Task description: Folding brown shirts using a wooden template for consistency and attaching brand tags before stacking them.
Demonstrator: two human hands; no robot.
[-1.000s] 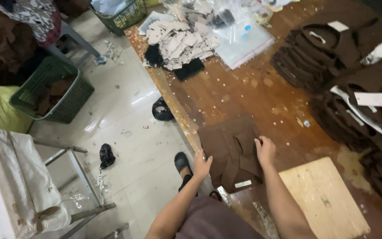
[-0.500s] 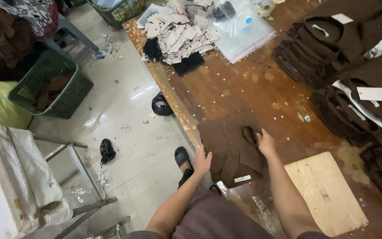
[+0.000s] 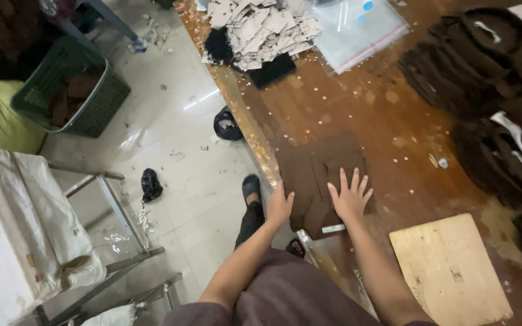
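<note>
Head view: right hand (image 3: 350,199), fingers now spread flat, presses the brown garment (image 3: 321,181) at the wooden table (image 3: 345,115) edge, having released its fold; left hand (image 3: 278,206) lies open-fingered on the garment's left edge.

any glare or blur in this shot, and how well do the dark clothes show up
Head view: window glare streaks the pale floor; the brown garment under the right hand and left hand is dim but readable; the dark stacks of clothes lose detail in shadow; slight softness overall.
</note>
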